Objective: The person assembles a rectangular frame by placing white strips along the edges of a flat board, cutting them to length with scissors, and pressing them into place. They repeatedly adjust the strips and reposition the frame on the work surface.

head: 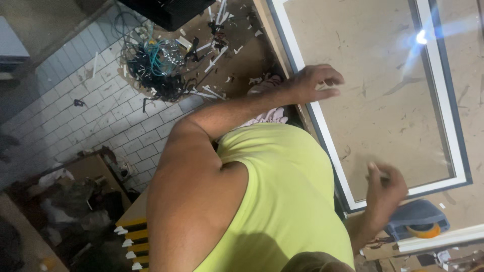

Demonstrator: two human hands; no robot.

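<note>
Left hand (317, 80) rests fingers loosely spread on white frame (302, 65); right hand (384, 190) blurred over tabletop (383, 100), grip unclear.

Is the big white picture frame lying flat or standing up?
Lying flat. The white frame rests on the brown board, all four sides down, and the left hand sits on its edge.

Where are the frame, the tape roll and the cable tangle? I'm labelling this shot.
frame (302, 63), head view, white left rail.
tape roll (423, 231), head view, yellow outer rim.
cable tangle (159, 68), head view, middle of the heap.
</note>
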